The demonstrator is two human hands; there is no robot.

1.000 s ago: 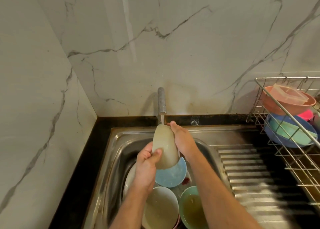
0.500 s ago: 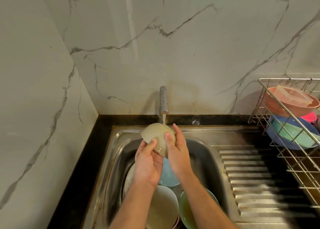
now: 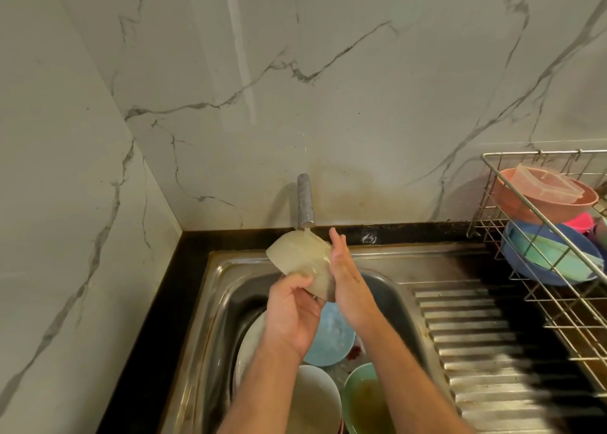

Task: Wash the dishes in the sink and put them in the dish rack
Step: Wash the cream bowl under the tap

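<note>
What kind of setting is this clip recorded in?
Most likely a home kitchen: a steel sink holding used dishes under a running tap, a wire dish rack with bowls, and marble-look wall tiles.

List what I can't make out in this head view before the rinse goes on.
- Inside of the beige plastic bowl: faces away; right hand covers one side.
- White bowl and green bowl in the steel sink: forearms cross them, bottom edge cuts them.
- Wire dish rack: right edge cuts it.
</note>
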